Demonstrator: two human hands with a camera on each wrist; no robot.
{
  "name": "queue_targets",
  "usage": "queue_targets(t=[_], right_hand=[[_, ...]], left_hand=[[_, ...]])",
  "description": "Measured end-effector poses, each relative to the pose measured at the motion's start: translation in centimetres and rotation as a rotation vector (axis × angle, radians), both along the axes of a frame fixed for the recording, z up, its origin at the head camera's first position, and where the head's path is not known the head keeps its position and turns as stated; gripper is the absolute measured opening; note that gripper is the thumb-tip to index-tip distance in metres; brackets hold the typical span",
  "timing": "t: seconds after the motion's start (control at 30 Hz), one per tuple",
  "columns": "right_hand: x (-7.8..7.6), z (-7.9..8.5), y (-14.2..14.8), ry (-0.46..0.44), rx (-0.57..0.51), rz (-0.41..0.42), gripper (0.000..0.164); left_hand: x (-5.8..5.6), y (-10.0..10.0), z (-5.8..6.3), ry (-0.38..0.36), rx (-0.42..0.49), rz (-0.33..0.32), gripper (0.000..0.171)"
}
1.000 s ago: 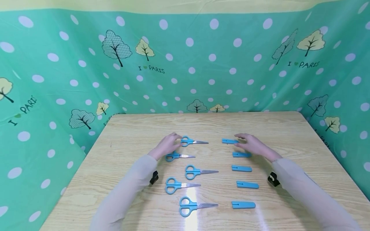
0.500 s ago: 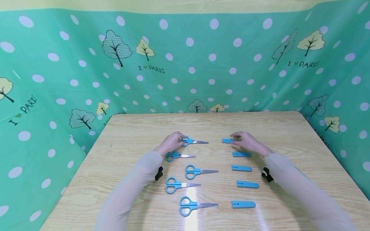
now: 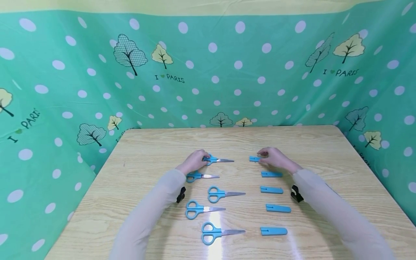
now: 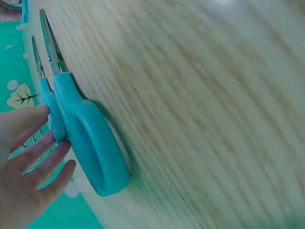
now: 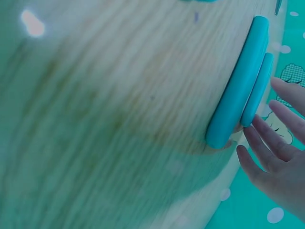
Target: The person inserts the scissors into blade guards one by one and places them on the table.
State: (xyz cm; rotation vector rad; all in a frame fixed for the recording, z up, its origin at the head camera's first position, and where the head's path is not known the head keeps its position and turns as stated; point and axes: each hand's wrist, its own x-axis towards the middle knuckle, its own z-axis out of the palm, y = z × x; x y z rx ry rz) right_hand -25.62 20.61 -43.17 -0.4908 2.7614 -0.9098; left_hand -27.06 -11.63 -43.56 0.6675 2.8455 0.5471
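Far back on the table, my left hand pinches the blue handles of the farthest scissors, whose blades point right. In the left wrist view, thumb and fingers meet those handles behind a nearer pair of scissors. Opposite, my right hand is at the farthest blue blade cover, its thumb and fingers spread about the right end. The right wrist view shows spread fingertips right at that cover, beyond a nearer cover. Both the scissors and the cover lie flat.
Several more scissors lie in a column on the left, blades to the right. More blue covers form a column on the right. The wooden table ends at a green dotted curtain.
Both hands have moved inward, the left onto the far scissors' handles, the right further left over the far cover. The scissors and covers stay in place.
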Motion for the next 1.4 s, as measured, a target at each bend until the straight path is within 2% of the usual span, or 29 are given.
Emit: queue_targets(t=[0.23,0.43,0.93,1.17,1.4], right_hand=[[-0.8,-0.4,0.1,-0.017,0.025,0.009,0.034],[-0.8,-0.5,0.0,-0.032,-0.003,0.023,0.034],[-1.3,-1.1,-0.2,0.005,0.012,0.057,0.023],[-1.4,-1.2,-0.3,0.018,0.007,0.055,0.020],[-1.5,-1.2,-0.6,0.034,0.048,0.050,0.020]], left_hand=[[-0.5,0.3,-0.3,0.005,-0.022,0.005,0.025],[-0.7,0.5,-0.4,0.014,-0.038,0.009,0.024],[-1.1,0.8,-0.5,0.025,-0.105,-0.013,0.018],[-1.2,0.7,-0.3,0.011,-0.090,-0.019,0.016],[-1.3,0.7,-0.5,-0.018,-0.039,0.002,0.013]])
